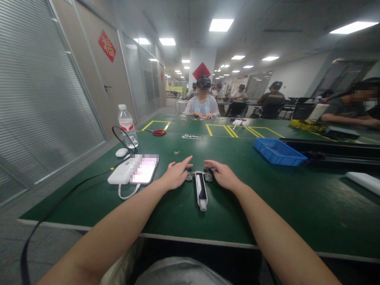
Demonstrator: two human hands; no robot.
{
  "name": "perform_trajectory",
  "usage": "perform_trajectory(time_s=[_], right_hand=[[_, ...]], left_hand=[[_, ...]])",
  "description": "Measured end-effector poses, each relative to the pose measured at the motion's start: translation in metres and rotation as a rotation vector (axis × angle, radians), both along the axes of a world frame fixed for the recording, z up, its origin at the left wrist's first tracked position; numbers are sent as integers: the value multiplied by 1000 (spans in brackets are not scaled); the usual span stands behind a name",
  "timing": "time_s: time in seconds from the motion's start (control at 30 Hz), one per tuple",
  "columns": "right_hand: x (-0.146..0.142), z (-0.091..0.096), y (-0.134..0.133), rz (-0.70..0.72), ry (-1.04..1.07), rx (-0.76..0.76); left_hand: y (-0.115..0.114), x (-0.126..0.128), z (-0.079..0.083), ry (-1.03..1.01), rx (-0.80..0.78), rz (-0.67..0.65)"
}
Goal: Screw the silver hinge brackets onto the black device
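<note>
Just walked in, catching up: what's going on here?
A person has both hands on the far end of a slim black-and-white device lying flat on the green table: left hand on its left side, right hand on its right. A phone lies to the left, a blue tray to the right.

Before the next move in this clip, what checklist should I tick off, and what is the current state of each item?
1. Both hands at the work: ok. The left hand and right hand flank the far end of the long black-and-white part.
2. Part lying flat on the table: ok.
3. Firm hold on the dark fittings: cannot tell, because the fingers partly cover them.
4. Phone and power bank apart from the left hand: ok.
5. Blue tray well away from the right hand: ok.
</note>
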State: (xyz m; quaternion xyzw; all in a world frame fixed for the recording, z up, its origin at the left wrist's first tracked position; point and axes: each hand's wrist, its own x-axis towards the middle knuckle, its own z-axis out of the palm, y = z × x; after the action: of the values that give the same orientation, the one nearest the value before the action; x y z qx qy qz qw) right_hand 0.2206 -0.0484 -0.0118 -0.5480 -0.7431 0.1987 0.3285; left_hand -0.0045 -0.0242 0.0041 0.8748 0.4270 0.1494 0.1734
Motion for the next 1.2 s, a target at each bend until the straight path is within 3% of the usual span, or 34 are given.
perform_trajectory(time_s=[0.43, 0.97, 1.2], right_hand=[[6, -4, 6, -174, -79, 57], [4, -1, 3, -192, -129, 56], [6, -2, 5, -199, -181, 38]], left_hand=[[2, -1, -2, -15, 112, 53], [2, -1, -1, 59, 163, 17], [2, -1, 0, 68, 190, 89]])
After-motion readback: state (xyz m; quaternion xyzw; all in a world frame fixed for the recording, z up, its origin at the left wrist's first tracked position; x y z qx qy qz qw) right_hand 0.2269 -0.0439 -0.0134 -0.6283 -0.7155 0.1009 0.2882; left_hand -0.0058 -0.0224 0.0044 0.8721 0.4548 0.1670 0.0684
